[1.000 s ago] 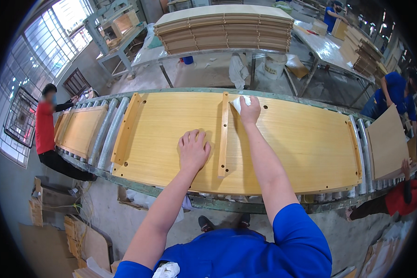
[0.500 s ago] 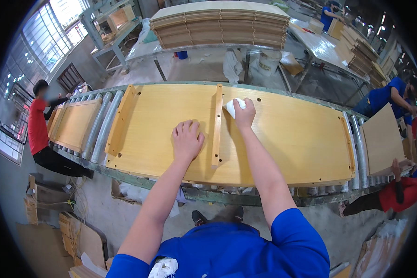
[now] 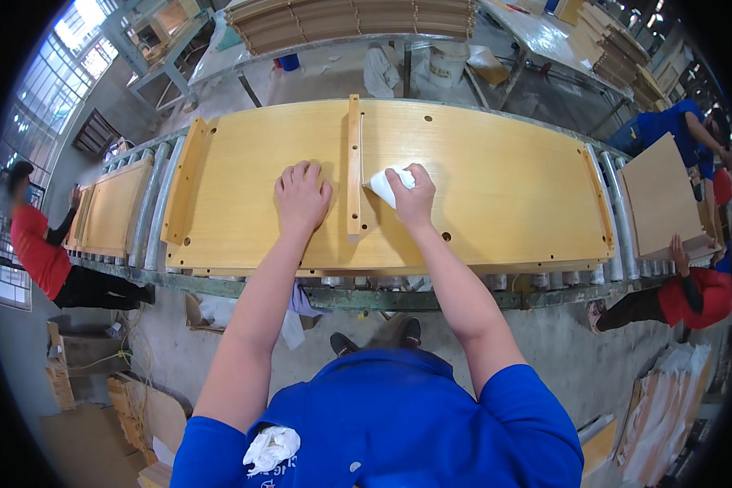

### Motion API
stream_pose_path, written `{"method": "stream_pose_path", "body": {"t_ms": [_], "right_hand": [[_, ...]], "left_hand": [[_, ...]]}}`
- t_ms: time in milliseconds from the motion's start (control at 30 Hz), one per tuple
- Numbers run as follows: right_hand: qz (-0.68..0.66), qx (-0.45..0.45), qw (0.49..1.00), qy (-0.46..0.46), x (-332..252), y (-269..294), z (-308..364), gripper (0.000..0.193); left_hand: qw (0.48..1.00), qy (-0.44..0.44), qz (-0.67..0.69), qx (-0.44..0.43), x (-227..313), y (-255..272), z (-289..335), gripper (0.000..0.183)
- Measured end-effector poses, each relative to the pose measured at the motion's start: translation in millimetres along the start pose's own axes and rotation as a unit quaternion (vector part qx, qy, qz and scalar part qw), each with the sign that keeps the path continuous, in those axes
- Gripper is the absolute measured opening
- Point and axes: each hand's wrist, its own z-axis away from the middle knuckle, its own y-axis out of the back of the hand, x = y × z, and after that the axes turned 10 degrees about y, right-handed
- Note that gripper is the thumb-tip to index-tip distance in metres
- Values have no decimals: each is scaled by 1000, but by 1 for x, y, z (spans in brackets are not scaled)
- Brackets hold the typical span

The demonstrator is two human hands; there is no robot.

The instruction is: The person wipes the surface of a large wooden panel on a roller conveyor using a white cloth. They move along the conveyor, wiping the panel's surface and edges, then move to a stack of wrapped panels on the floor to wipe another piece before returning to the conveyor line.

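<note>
The right hand [image 3: 416, 195] pinches a white cone-shaped pouch [image 3: 392, 185] between thumb and curled fingers, its narrow tip pointing left at the foot of a slim wooden rail [image 3: 354, 167]; whether the tip actually touches the wood is too small to tell. That rail stands across the middle of a broad yellowish wooden panel [image 3: 496, 187], and the pouch is on its right side, nearer the rail's lower end than its upper. The left hand [image 3: 302, 198] rests palm down on the panel, left of the rail and apart from it, its fingers slightly spread and holding nothing. A second rail [image 3: 185, 183] runs along the panel's left end and a thin wooden strip [image 3: 598, 195] along the right; dark round holes dot the surface near the edges. The panel lies on a roller conveyor [image 3: 158, 203], with a smaller framed panel [image 3: 119, 207] farther left beside a co-worker in red [image 3: 41, 252]. At the right, another red-sleeved person [image 3: 699, 293] touches an upright brown board [image 3: 663, 195].
</note>
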Motion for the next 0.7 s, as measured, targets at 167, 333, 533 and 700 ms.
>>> {"method": "stream_pose_path", "body": {"t_ms": [167, 333, 533, 700], "right_hand": [[-14, -17, 1000, -5, -12, 17, 27, 30], [-31, -35, 999, -10, -22, 32, 52, 30], [-24, -32, 999, 1, -29, 39, 60, 30], [-16, -32, 999, 26, -32, 39, 59, 29]], "left_hand": [[1000, -5, 1, 2, -2, 1, 0, 32], [1000, 0, 3, -21, -3, 2, 1, 36], [999, 10, 7, -36, -2, 2, 1, 36], [1000, 10, 5, -19, -2, 1, 1, 34]]}}
